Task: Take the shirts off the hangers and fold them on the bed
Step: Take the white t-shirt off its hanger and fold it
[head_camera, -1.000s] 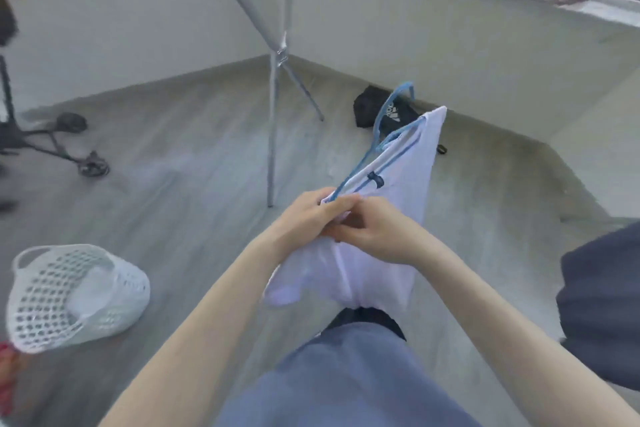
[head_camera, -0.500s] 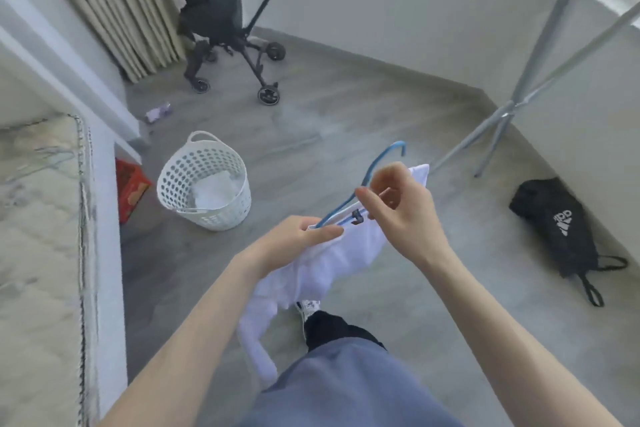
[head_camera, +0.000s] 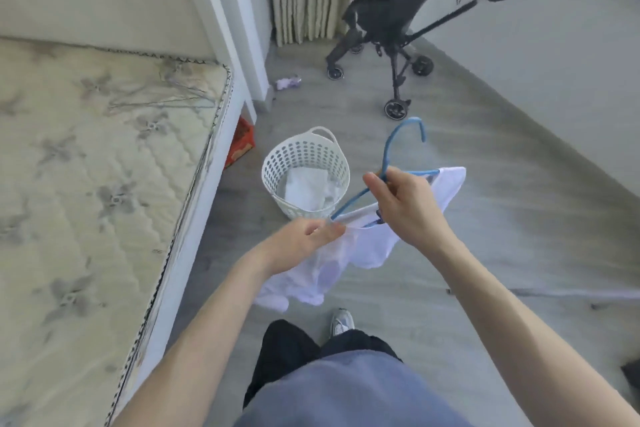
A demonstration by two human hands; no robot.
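A small white shirt [head_camera: 367,250] hangs on a blue hanger [head_camera: 398,146] in front of me, above the grey floor. My right hand [head_camera: 405,208] grips the hanger just below its hook. My left hand [head_camera: 304,239] pinches the shirt's neckline at the hanger's left arm. The shirt's lower part droops below both hands. The bed [head_camera: 86,184], a bare patterned mattress, lies to my left with several wire hangers [head_camera: 159,94] on its far part.
A white perforated laundry basket [head_camera: 306,156] with white cloth inside stands on the floor just beyond my hands. A black stroller [head_camera: 388,28] stands farther back by a curtain. A red box [head_camera: 240,142] sits at the bed's corner. A purple item [head_camera: 289,82] lies on the floor.
My view has swung left from the window and drying rack toward the bed. My right hand moved from the shirt's collar up to the hanger's neck. My left hand keeps its hold.
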